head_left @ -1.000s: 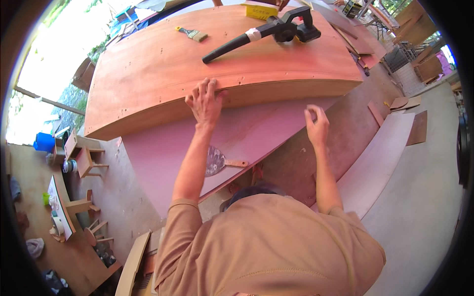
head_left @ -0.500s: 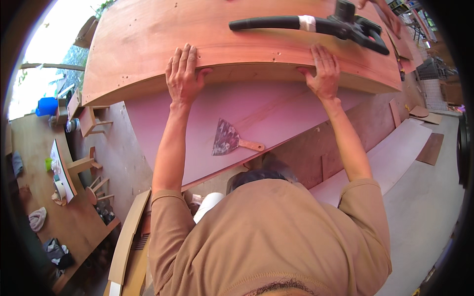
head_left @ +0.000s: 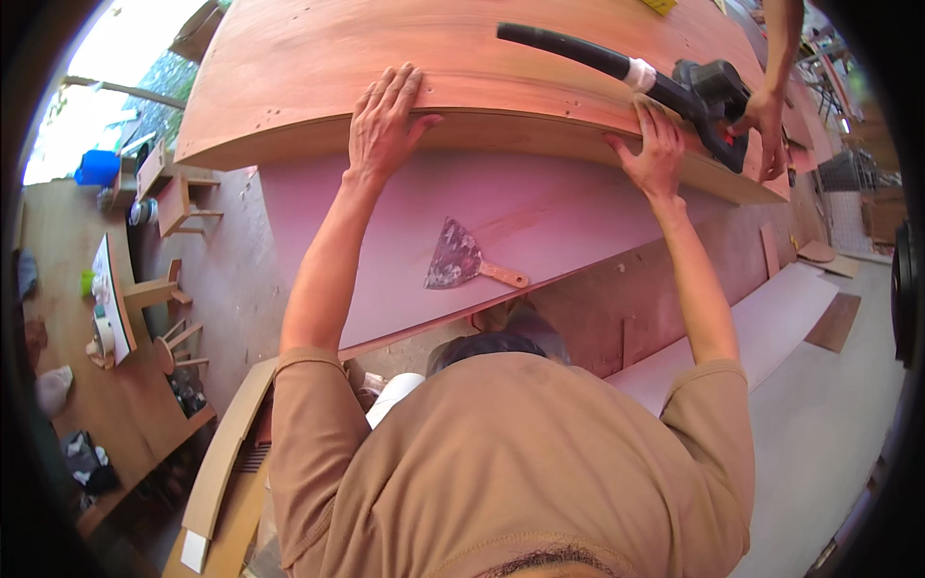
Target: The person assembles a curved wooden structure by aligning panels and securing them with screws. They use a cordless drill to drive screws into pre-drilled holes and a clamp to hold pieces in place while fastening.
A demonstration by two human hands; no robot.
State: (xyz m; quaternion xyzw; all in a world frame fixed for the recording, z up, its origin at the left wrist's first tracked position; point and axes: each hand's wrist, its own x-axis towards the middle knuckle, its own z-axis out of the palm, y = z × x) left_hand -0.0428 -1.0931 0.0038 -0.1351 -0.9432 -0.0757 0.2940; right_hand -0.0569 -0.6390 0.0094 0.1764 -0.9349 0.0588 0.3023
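"Resting where?"
"I'm draping left fingers (head_left: 405, 96) and right fingers (head_left: 645, 123), unclenched, over the near edge of the wooden box (head_left: 462, 60), on the pink worktop (head_left: 376, 260). It's looking stiff, heavy; I'm favouring that edge."

A scraper (head_left: 453, 258) lies near the front edge of the worktop (head_left: 385, 260) — behind it a box (head_left: 318, 82), a blower (head_left: 713, 90) at the box's near right corner.

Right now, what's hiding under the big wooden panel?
A pinkish board sticks out from under the wooden panel, with a scraper lying on the part that shows. Anything farther back is covered, so I can't see it.
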